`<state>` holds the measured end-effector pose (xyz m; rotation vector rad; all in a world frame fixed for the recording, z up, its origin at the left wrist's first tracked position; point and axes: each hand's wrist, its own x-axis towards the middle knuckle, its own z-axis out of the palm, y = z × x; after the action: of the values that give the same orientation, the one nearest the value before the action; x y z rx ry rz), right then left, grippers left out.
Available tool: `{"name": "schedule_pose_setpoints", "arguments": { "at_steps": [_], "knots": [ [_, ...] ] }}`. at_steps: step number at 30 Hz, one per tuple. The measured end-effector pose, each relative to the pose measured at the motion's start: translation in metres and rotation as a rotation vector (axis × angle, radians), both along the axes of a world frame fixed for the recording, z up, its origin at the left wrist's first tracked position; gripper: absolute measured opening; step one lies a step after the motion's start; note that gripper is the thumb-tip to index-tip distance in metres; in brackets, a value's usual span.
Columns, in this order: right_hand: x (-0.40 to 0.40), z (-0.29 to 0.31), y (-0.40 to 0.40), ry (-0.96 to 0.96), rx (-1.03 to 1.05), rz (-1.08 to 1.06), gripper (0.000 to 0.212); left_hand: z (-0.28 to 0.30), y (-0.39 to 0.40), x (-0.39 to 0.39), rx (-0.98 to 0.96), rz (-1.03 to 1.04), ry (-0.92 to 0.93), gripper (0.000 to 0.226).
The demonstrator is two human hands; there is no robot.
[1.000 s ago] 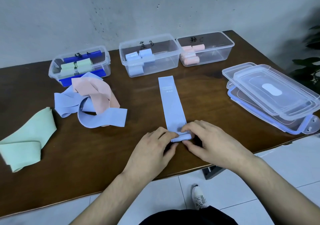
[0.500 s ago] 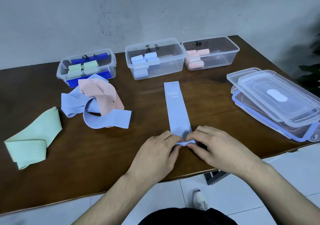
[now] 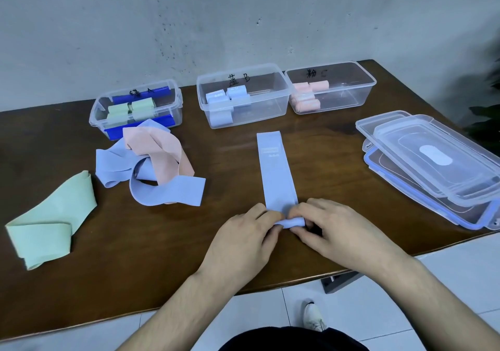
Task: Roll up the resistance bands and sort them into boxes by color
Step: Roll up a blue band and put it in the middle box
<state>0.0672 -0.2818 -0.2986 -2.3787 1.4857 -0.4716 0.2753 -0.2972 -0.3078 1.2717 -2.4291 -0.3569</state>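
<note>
A light blue resistance band lies flat and straight on the brown table, its near end curled into a small roll. My left hand and my right hand pinch that roll from either side with fingertips and thumbs. At the back stand three clear boxes: a left box with green rolls, a middle box with blue rolls, a right box with pink rolls. Loose blue bands, a pink band and a green band lie at the left.
Stacked clear lids with blue seals sit at the table's right edge. A grey wall runs behind the boxes. The table's front edge is just below my wrists, with white floor tiles and a shoe underneath.
The roll at the band's near end has grown slightly and shows between my fingertips. Both hands stay at the same end of the band.
</note>
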Motion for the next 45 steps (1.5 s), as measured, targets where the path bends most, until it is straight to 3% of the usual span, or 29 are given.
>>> {"name": "schedule_pose_setpoints", "arguments": {
  "at_steps": [15,20,34,45],
  "knots": [
    [0.000,0.000,-0.008,0.001,0.045,-0.047,0.030,0.001,-0.009,0.001,-0.009,0.027,-0.012,0.021],
    [0.000,0.002,-0.012,0.025,0.033,-0.044,0.021,0.003,-0.012,-0.001,0.022,0.045,-0.004,0.027],
    [0.002,0.001,-0.019,0.003,0.063,-0.069,0.031,0.004,-0.018,-0.001,0.028,0.052,-0.020,0.026],
    [0.000,0.006,-0.016,0.003,0.045,-0.028,0.018,0.005,-0.015,0.001,0.056,0.022,-0.019,0.028]
  ]
}}
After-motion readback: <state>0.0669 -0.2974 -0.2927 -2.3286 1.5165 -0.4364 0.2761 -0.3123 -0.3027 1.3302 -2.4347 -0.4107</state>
